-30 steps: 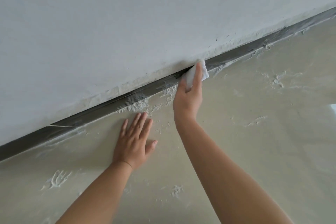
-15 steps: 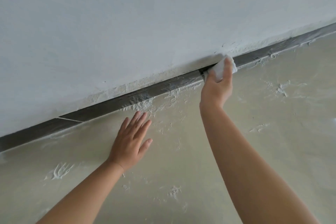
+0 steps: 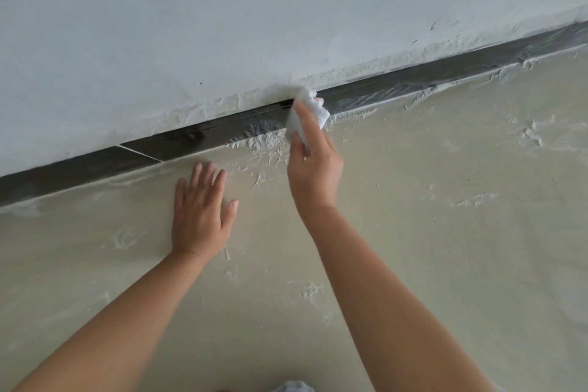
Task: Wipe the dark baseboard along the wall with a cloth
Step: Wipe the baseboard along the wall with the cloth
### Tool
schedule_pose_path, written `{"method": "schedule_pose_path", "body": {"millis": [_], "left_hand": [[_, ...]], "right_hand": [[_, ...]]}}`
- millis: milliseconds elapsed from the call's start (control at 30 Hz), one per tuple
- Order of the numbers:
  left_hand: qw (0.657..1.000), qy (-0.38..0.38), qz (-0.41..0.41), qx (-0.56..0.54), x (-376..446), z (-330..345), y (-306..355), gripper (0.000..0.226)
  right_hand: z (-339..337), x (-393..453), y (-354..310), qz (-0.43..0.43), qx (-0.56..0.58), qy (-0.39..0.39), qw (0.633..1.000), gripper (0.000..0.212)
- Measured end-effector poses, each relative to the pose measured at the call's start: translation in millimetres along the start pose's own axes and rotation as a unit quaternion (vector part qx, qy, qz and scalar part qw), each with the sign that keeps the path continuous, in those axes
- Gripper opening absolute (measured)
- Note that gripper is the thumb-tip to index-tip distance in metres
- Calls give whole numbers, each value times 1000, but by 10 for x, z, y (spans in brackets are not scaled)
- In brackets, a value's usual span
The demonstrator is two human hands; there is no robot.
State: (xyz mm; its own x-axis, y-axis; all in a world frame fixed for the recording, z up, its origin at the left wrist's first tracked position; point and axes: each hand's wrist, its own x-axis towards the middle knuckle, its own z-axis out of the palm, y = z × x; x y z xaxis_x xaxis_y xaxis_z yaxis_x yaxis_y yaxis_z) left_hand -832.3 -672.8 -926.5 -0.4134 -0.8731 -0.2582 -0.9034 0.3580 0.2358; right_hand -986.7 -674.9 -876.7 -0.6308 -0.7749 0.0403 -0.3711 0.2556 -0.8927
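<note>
— Against the wall, where is the cloth just now?

— On the baseboard (image 3: 222,134), about midway along the stretch in view. The right hand (image 3: 313,165) pinches the white cloth (image 3: 307,114) between forefinger and thumb side, fingers curled round the wad, and presses it to the dark strip.

— And the other hand?

— The left hand (image 3: 200,210) lies flat on the floor (image 3: 445,248), fingers spread and straight, holding nothing; it looks like a prop for the body.

— So which step is this?

— Mid-wipe, I'd say. The strip to the right of the cloth looks streaked with pale dust, and crumbs of plaster lie along the floor edge below it.

— What does the next move need?

— Probably steady pressure along the strip toward the right, keeping the cloth on the dark face and off the rough plaster lip of the wall (image 3: 222,25) above.
</note>
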Motion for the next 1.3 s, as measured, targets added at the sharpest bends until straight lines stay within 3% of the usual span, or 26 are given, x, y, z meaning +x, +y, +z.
{"method": "schedule_pose_path", "body": {"millis": [133,300,567,800,1100,1300], "left_hand": [[1000,2,-1,-5,-1,38,-17,59],[1000,4,2,-1,-2,45,-15,60],[1000,-2,8,7,8,39,-20,58],[1000,8,13,5,-4,64,-39,58],[1000,13,19,1,-7,76,-61,60],[999,28,23,3,-16,42,-16,55]], "right_hand": [[-317,271,231,119,-18,66,990,46],[-596,726,370,239,61,163,955,49],[-131,609,173,313,192,154,917,51],[270,118,48,316,183,67,928,48],[-598,945,307,261,212,211,918,53],[-820,1224,508,289,210,220,908,54]]}}
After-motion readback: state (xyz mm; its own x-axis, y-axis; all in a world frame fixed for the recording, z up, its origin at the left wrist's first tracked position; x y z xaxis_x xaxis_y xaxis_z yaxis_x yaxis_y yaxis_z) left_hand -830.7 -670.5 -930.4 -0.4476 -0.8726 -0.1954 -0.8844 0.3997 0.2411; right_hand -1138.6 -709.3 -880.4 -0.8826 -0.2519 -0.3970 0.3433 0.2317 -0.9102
